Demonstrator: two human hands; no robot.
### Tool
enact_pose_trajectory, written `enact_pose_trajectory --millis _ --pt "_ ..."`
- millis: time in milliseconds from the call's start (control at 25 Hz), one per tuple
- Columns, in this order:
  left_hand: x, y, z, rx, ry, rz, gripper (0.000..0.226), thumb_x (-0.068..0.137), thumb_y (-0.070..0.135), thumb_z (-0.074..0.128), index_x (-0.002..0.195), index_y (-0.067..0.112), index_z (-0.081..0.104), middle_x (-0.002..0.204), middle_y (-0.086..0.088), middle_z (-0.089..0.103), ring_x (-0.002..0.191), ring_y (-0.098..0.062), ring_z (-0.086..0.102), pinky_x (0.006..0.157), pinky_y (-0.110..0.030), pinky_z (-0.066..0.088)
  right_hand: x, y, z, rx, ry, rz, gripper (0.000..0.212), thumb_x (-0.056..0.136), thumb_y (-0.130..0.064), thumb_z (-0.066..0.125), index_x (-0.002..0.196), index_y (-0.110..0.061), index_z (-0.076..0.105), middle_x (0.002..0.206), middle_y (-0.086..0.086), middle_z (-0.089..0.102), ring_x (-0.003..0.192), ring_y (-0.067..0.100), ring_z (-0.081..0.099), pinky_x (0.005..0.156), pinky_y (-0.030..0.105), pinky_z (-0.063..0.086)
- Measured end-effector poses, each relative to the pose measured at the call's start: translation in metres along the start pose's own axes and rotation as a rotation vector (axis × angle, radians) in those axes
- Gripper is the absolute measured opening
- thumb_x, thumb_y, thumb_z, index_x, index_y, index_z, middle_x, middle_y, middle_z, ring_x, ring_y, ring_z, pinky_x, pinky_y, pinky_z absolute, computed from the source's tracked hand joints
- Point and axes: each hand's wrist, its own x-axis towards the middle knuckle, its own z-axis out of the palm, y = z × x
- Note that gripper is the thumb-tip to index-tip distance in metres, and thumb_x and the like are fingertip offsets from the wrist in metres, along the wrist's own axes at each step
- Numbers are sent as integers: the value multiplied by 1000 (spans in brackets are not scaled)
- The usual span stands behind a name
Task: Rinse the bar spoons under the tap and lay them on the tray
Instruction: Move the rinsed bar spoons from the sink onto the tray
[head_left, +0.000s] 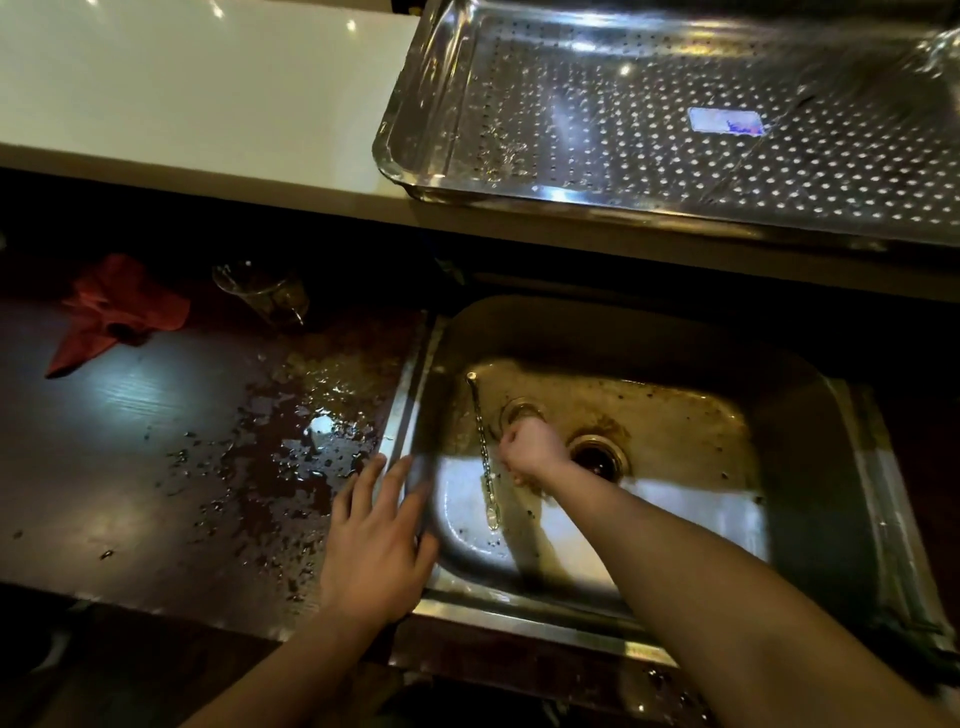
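Observation:
A bar spoon (480, 441) with a twisted handle lies lengthwise on the floor of the steel sink (810, 467), its bowl toward me. My right hand (532, 449) is down in the sink, its fingers curled at the spoon's mid-handle, and seems to pinch it. A round metal rim (522, 410) shows just beyond its knuckles. My left hand (374, 535) rests flat, fingers straight, on the sink's left rim. The perforated steel tray (571, 192) sits on the raised white counter behind the sink. No tap is in view.
The open drain (597, 457) lies right of my right hand. The dark counter (130, 467) left of the sink is wet, with water drops. A red cloth (114, 312) and a clear glass (265, 293) sit at its back. A label (724, 122) is stuck on the tray floor.

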Motion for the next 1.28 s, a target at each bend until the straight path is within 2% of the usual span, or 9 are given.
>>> enact_pose_trajectory --millis 80,320,520,680,800,920,1080,1280 --pt "1 0 1 -10 -3 3 64 85 53 42 144 28 38 152 -3 35 146 -28 20 112 -51 24 14 2 17 -89 -13 35 22 97 -21 58 89 -6 72 83 11 74 79 28 74 69 36 59" --pt "2 0 -1 -48 7 -3 70 86 54 40 151 29 28 152 0 34 145 -26 21 113 -50 23 41 1 56 -354 11 65 20 95 -22 60 108 -10 71 112 12 72 108 29 67 75 29 48" --pt "2 2 -5 -60 -6 10 59 85 51 45 139 27 46 151 -4 38 144 -27 25 111 -53 26 49 1 68 -436 93 102 20 95 -12 57 110 -12 71 113 10 72 108 27 69 81 32 53" --pt "2 4 -6 -65 -2 10 55 86 52 45 135 27 48 150 -3 40 144 -27 27 111 -54 26 53 0 67 -378 89 133 23 94 -10 59 115 -9 68 119 12 70 112 30 67 87 34 53" --pt "2 4 -7 -59 -6 10 54 87 52 44 135 28 47 149 -3 40 144 -27 27 111 -53 25 54 0 66 -242 76 195 27 90 -22 67 114 -11 68 121 13 69 113 32 66 81 31 50" --pt "2 4 -7 -62 -12 7 53 88 53 42 135 29 47 148 -2 42 144 -26 26 110 -54 24 51 0 67 -181 74 228 29 87 -33 66 111 -16 69 117 11 69 109 31 66 75 30 46" --pt "2 4 -6 -63 -8 8 52 87 52 44 133 29 50 148 -2 42 145 -25 26 112 -53 23 48 0 69 -223 96 188 29 88 -32 62 110 -14 70 113 11 71 103 31 68 76 29 50" --pt "2 4 -4 -61 2 12 53 87 52 44 134 28 49 149 -3 41 145 -26 26 111 -54 24 43 -3 59 -168 82 161 28 90 -34 63 104 -11 69 108 13 71 101 31 68 70 27 44"
